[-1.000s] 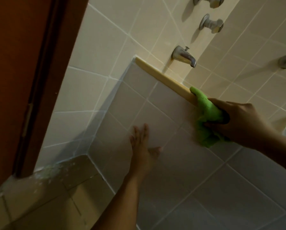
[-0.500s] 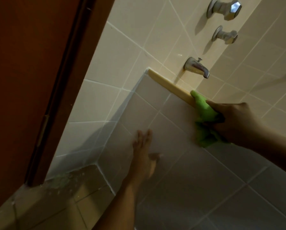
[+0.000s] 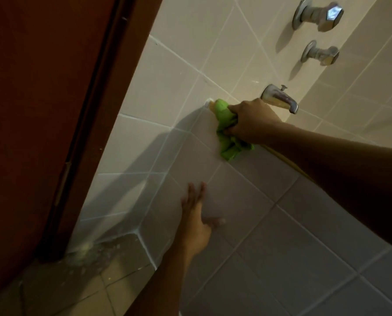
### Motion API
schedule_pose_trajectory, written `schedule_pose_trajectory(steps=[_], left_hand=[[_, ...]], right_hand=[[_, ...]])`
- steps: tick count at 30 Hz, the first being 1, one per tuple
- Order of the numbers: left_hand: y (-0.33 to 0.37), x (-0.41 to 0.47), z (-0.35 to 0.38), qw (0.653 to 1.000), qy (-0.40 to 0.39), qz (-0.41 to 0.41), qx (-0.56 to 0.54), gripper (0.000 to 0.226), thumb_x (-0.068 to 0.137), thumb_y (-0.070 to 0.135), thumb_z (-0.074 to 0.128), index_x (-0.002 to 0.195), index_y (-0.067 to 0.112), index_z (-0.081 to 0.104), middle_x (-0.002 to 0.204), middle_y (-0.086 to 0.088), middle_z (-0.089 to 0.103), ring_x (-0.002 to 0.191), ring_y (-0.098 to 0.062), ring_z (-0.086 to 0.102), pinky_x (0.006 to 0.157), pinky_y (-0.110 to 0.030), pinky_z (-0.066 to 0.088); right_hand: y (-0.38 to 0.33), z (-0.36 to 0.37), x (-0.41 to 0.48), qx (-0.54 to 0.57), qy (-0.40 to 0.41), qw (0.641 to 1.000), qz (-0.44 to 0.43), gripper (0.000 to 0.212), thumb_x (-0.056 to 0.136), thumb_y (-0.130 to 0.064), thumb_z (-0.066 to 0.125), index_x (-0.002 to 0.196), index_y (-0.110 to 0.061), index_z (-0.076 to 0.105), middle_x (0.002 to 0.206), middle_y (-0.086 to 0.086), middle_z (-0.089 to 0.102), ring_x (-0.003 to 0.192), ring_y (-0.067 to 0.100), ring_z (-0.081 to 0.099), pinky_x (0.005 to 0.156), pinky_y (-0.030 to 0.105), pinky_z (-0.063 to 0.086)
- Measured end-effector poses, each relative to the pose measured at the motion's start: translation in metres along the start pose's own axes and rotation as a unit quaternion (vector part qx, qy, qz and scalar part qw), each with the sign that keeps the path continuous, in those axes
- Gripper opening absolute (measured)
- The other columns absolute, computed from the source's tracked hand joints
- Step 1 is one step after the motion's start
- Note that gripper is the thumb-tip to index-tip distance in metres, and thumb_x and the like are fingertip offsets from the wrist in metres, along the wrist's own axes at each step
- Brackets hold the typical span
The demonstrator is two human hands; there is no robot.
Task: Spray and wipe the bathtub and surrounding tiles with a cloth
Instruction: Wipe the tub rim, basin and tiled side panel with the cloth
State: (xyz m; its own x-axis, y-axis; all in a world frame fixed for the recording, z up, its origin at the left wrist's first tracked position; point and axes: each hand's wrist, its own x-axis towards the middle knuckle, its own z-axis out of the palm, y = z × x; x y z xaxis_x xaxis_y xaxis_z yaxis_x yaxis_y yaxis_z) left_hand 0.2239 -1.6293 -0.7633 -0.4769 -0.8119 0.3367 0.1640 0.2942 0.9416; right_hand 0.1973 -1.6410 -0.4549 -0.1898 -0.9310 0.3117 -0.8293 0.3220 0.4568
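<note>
1. Wiping of the tub's top edge is the step in hand. The right hand point(image 3: 252, 120) is curled tightly round a bunched bright-green cloth point(image 3: 229, 142), just left of and slightly below the chrome tub spout point(image 3: 279, 100).
2. The cloth's upper tip is pressed onto the yellowish top edge of the tub wall point(image 3: 211, 106), at the corner where that edge meets the cream wall tiles point(image 3: 179, 76). The rest of the cloth hangs down the grey tiled front panel point(image 3: 281, 224), below and left of the spout.
3. The left hand point(image 3: 197, 222), well below the spout and to its left, lies flat on the front panel with its fingers straight. It holds nothing and appears to serve as a brace.
4. Recommended method:
   - Work the cloth tip into the corner joint.
   - Draw back along the edge, passing under the spout, in one firm overlapping stroke.
   - Refold the cloth first; the present wad offers only a small contact face.
5. Hazards, as judged:
   - The knuckles sit close to the spout.
   - A bracing palm may slide if the panel is wet. Wetness cannot be told, and no spray bottle is in view.
6. Apparently outstanding:
   - The upper chrome tap handle point(image 3: 318, 15) and the lower chrome tap handle point(image 3: 320, 54), both above the spout.
   - The speckled floor tiles point(image 3: 88, 254), far below-left of the spout beside the dark brown door frame point(image 3: 53, 133).
</note>
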Motion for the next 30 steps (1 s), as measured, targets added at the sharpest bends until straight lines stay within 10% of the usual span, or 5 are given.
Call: schedule_pose_trajectory(steps=[5,14,18,21,30], left_hand=[[0.007,-0.006,-0.002,1.000,0.019,0.008,-0.016,0.104,0.084,0.020,0.083,0.158,0.048,0.015,0.169,0.016,-0.008,0.158,-0.016,-0.002,0.125,-0.046,0.023],[0.005,-0.017,-0.020,0.997,-0.017,-0.023,0.068,0.096,0.084,0.012,0.082,0.160,0.032,0.028,0.168,0.012,0.012,0.153,-0.007,0.017,0.114,-0.012,0.019],[0.008,-0.023,-0.031,0.993,-0.038,-0.062,0.094,0.083,0.087,0.006,0.075,0.157,0.029,0.037,0.161,0.004,0.038,0.142,-0.011,0.043,0.113,-0.016,0.034],[0.015,-0.033,-0.041,0.988,-0.016,-0.090,0.126,0.072,0.089,0.005,0.066,0.152,0.034,0.046,0.132,-0.006,0.068,0.105,-0.016,0.068,0.083,-0.014,0.046],[0.082,-0.046,-0.083,0.996,0.035,-0.083,0.010,0.037,0.096,0.012,0.068,0.130,0.026,0.068,0.130,0.006,0.068,0.119,-0.015,0.064,0.097,-0.030,0.050]], right_hand=[[-0.011,0.001,0.024,0.003,0.012,1.000,-0.017,0.046,0.085,-0.046,0.072,0.123,-0.019,0.066,0.114,0.013,0.065,0.101,0.031,0.057,0.073,0.034,0.042],[0.003,-0.009,0.015,0.007,0.003,0.995,-0.095,0.061,0.091,-0.045,0.068,0.148,-0.034,0.050,0.126,0.014,0.066,0.119,0.035,0.055,0.094,0.034,0.042],[0.010,-0.019,-0.008,-0.015,-0.032,0.991,-0.128,0.057,0.090,-0.035,0.068,0.145,-0.036,0.052,0.133,0.007,0.065,0.115,0.032,0.058,0.092,0.034,0.046],[0.015,-0.027,-0.033,-0.043,-0.051,0.983,-0.170,0.057,0.088,-0.023,0.068,0.142,-0.036,0.057,0.153,-0.006,0.049,0.120,0.029,0.059,0.098,0.038,0.049],[0.034,-0.018,-0.123,-0.029,-0.017,0.983,-0.183,0.054,0.088,-0.020,0.071,0.139,-0.033,0.060,0.137,-0.003,0.061,0.120,0.022,0.061,0.099,0.041,0.052]])
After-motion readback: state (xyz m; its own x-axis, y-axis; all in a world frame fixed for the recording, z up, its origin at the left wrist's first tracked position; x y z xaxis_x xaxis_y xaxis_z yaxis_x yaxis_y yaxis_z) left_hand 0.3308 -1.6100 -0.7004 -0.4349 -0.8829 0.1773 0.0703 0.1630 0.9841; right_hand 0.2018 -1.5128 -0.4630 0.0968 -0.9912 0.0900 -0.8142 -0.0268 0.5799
